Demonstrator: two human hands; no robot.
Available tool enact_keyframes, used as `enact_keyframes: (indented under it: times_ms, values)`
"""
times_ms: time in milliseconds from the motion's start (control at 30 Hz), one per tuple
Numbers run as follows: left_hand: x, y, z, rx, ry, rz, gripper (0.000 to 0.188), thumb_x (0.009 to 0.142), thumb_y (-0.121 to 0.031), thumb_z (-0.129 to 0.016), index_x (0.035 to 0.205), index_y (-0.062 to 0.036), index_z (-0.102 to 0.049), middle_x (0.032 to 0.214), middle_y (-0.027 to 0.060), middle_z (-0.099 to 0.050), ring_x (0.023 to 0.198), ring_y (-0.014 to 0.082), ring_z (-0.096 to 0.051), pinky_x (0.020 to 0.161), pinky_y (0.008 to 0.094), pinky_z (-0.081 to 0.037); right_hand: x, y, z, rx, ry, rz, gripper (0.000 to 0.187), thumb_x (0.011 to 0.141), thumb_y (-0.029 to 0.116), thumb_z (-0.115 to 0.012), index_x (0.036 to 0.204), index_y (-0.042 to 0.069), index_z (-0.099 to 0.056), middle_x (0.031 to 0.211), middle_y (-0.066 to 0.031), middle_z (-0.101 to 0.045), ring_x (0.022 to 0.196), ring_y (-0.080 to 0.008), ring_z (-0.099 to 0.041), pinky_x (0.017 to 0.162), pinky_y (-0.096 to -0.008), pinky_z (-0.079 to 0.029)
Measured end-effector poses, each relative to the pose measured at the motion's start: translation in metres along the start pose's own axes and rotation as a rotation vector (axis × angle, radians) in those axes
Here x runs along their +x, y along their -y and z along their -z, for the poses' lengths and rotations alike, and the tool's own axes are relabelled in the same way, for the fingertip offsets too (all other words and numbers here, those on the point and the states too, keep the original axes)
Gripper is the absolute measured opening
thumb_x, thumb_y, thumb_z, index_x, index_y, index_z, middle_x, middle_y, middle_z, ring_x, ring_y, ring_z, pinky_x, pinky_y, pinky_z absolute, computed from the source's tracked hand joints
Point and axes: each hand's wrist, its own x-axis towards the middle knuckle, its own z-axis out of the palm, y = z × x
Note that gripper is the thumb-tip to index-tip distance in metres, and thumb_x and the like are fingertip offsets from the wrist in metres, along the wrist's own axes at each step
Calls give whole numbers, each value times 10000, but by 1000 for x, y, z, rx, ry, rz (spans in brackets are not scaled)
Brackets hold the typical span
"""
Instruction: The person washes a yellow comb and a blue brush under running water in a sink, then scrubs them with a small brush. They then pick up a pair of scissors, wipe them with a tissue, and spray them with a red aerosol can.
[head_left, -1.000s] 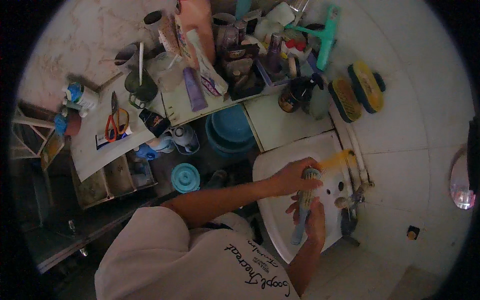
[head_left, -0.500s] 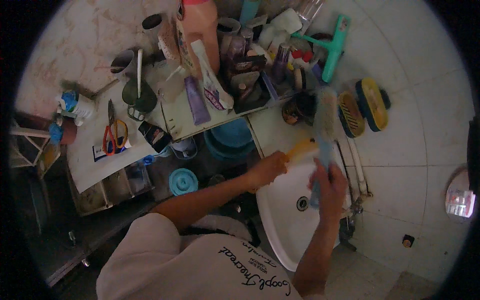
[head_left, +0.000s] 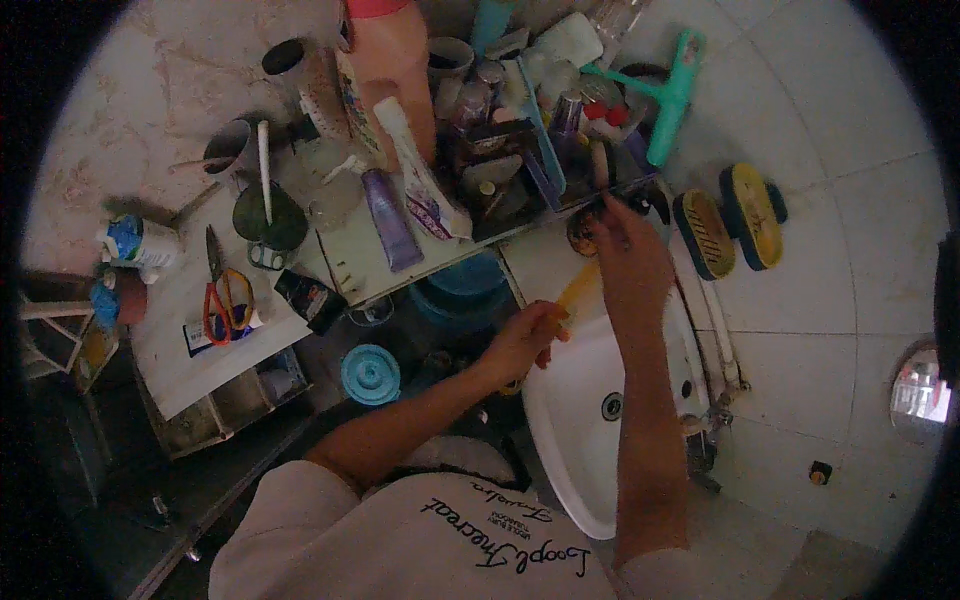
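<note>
Yellow comb (head_left: pixel 579 288) looks light, stiff, best held where the left hand (head_left: pixel 532 338) grasps its end; right hand (head_left: pixel 637 258): grip unclear.

Purple tube (head_left: pixel 393 222) on pale shelf (head_left: pixel 354 262)

The right hand (head_left: pixel 638 258) partly hides the dark bottle (head_left: pixel 581 234).

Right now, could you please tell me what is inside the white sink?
Inside the sink, a round drain shows; whatever the right forearm covers cannot be seen.
</note>
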Motion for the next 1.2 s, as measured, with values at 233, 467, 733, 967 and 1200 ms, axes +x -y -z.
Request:
enact_keyframes:
  times_ms: [233,467,733,967,1200]
  values:
    - [7,-32,-37,-53,325,-83,243,856,-98,-439,1090,-43,-475,897,57,-584,712,111,-523,654,227,-439,-86,-24,69,497,133,-720,251,778,187,-603,970,26,-585,662,24,-488,586,-61,-387,526,-205,-325]
    - [9,-6,-37,875,506,-201,252,827,-226,-523,1015,-61,-548,918,83,-605,810,206,-577,721,326,-460,-100,-36,138,196,-152,-741,203,836,172,-522,917,21,-632,617,26,-471,508,-34,-372,434,-186,-302]
    - [-41,-28,33,1018,221,-67,272,821,-261,-520,1022,-82,-561,973,111,-590,863,280,-572,740,368,-463,8,30,96,114,-441,-167,210,837,143,-522,928,-21,-616,659,-52,-593,545,-89,-525,502,-226,-426]
    - [-110,-30,91,1125,-97,-147,243,825,-228,-512,1006,-74,-562,935,104,-587,832,273,-573,698,372,-470,108,-10,-14,-429,-213,7,357,820,312,-532,921,-27,-582,727,-153,-601,646,-301,-591,599,-384,-467]
    - [-174,-65,116,1020,-555,-94,165,779,-178,-575,909,-82,-603,820,95,-590,748,252,-587,608,358,-471,58,17,7,265,-265,-92,288,807,185,-568,1050,32,-561,958,-106,-591,778,-182,-596,620,-299,-492]
